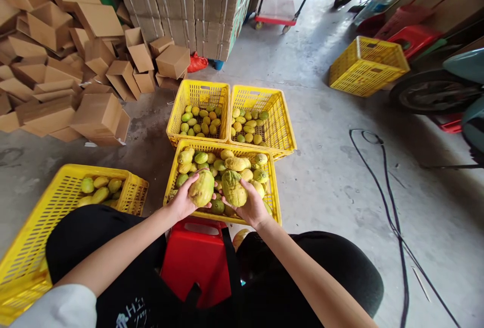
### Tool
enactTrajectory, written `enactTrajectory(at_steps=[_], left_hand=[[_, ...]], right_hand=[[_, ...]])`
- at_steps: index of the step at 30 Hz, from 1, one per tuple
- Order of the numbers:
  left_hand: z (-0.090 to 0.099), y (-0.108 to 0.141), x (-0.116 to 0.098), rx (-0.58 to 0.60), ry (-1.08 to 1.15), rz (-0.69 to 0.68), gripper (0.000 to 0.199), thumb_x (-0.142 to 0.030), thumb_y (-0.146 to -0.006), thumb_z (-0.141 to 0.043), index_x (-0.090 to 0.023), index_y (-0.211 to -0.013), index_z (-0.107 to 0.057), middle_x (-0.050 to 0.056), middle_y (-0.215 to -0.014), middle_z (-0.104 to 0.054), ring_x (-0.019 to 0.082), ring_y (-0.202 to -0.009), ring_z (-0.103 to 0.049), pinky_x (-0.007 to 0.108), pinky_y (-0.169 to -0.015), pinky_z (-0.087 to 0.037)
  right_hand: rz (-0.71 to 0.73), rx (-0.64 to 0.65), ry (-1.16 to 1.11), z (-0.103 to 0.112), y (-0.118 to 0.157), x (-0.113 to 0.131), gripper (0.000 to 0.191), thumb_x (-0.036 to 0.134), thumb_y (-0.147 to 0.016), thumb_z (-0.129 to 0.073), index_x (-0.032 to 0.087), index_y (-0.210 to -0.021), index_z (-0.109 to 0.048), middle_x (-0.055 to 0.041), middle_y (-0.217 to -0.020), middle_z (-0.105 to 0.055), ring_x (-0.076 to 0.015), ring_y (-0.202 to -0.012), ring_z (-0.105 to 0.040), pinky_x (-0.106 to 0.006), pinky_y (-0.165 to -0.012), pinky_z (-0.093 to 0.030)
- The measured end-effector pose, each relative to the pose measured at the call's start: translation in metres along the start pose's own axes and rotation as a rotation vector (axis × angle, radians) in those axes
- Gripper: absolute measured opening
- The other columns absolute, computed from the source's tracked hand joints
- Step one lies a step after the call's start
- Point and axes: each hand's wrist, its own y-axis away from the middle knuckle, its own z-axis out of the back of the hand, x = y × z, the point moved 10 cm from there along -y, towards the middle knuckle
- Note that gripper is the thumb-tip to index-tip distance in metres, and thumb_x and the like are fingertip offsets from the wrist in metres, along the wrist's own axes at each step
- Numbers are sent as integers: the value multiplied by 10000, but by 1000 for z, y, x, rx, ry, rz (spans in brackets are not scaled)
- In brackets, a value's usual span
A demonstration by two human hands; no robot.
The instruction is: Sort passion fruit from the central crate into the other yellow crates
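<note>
My left hand (184, 201) holds a yellow-green fruit (201, 188), its fingers wrapped round the left side and underneath. Close beside it, my right hand (252, 206) grips a greener, wrinkled fruit (234, 188). The two fruits are held slightly apart, above a yellow crate (278, 202) filled with similar fruit. Behind that crate stand two more yellow crates, the back left one (170, 116) and the back right one (282, 116), each with fruit on the bottom.
Another fruit crate (41, 212) is at my left. Cardboard boxes (96, 114) are piled at the upper left. A red stool (196, 262) is between my legs. At right are a cable (393, 217), a yellow crate (366, 66) and a motorbike wheel (427, 91).
</note>
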Motion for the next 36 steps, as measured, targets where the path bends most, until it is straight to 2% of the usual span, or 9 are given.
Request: enactTrajectory(at_steps=[6,10,13,16,22,26,29,33,36], left_hand=[[5,-2,2,-61,119,35,360,-341,-1001,-387,-153,-1196,-624,107,-913,-729,243,-819,-730,415,-770,-595],[5,-3,1,-57,73,-11,256,-272,-957,-523,-148,-1152,-635,94,-945,-733,234,-910,-724,403,-876,-573],[4,-3,3,-41,-29,-27,265,-260,-864,-676,-147,-1102,-646,92,-947,-729,251,-928,-724,380,-858,-579],[7,-3,8,-71,-96,-1,286,-281,-823,-723,-138,-1059,-650,99,-929,-724,262,-894,-730,374,-811,-590],[22,-5,14,-206,50,65,253,-284,-923,-527,-138,-1105,-626,111,-938,-733,260,-884,-730,426,-828,-590],[18,-5,13,-182,166,75,295,-237,-949,-424,-139,-1164,-602,109,-967,-735,262,-911,-724,488,-878,-568],[14,-5,11,-173,148,91,267,-281,-970,-468,-138,-1144,-612,105,-950,-736,235,-855,-722,427,-837,-580],[19,-3,2,-253,106,45,235,-355,-959,-534,-152,-1024,-631,71,-827,-727,204,-701,-702,341,-674,-588],[25,-2,-4,-291,76,-5,181,-310,-933,-561,-153,-992,-632,63,-808,-728,210,-700,-710,347,-679,-600]], right_hand=[[-5,76,-50,-17,3,4,295,407,-703,-662,227,-935,-687,-75,-977,-778,-329,-1082,-701,-492,-864,-618],[41,27,-45,-10,3,7,295,396,-723,-732,247,-971,-675,-44,-990,-777,-300,-1095,-697,-458,-868,-621],[65,-19,-44,-1,3,7,351,392,-715,-814,282,-1012,-664,-4,-986,-778,-268,-1068,-711,-406,-822,-633],[36,-15,-35,4,1,2,371,395,-698,-845,271,-1002,-672,-8,-947,-781,-267,-1033,-725,-386,-784,-641],[24,-13,-41,3,1,2,342,430,-747,-779,230,-1012,-696,-44,-900,-784,-298,-1036,-723,-446,-838,-636],[30,23,-90,-5,3,7,351,407,-779,-680,204,-1065,-691,-83,-1018,-779,-323,-1090,-705,-514,-901,-605],[67,24,-111,-6,4,13,342,361,-763,-672,186,-1056,-688,-102,-1050,-775,-320,-1086,-707,-507,-930,-593],[109,-66,-111,7,2,17,340,374,-724,-774,216,-1012,-687,-30,-950,-786,-243,-912,-749,-419,-883,-620],[70,-78,-74,10,2,10,383,383,-643,-859,245,-955,-685,14,-885,-778,-236,-897,-749,-424,-876,-620]])
